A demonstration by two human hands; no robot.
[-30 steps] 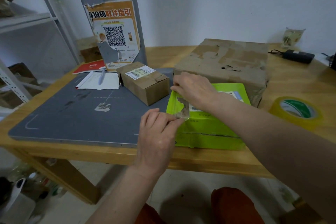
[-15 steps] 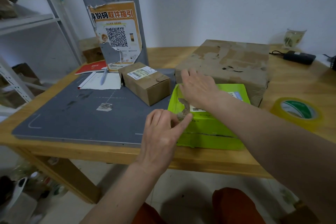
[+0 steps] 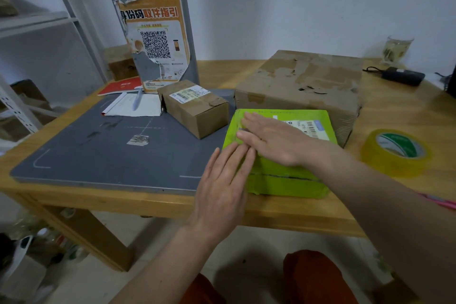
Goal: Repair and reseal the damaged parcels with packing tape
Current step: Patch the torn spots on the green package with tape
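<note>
A bright green parcel (image 3: 293,180) with a white label lies at the front of the wooden table (image 3: 399,116). My right hand (image 3: 276,140) lies flat on its top left part, fingers straight, pressing down over a strip of clear tape. My left hand (image 3: 222,180) presses with straight fingers against the parcel's left front corner. A small brown box (image 3: 197,111) stands to the left on the grey mat (image 3: 98,150). A large worn cardboard box (image 3: 303,81) sits behind the green parcel. A roll of yellowish packing tape (image 3: 394,153) lies to the right.
A notepad with a pen (image 3: 133,106) and a red booklet (image 3: 118,86) lie at the back left of the mat. A grey stand with a QR poster (image 3: 155,42) rises behind. A glass (image 3: 397,49) and a black device (image 3: 402,76) sit at the back right. Shelving stands left.
Both hands let go of the tape piece they were pinching and flattened out. They now press it onto the green parcel's left corner.
</note>
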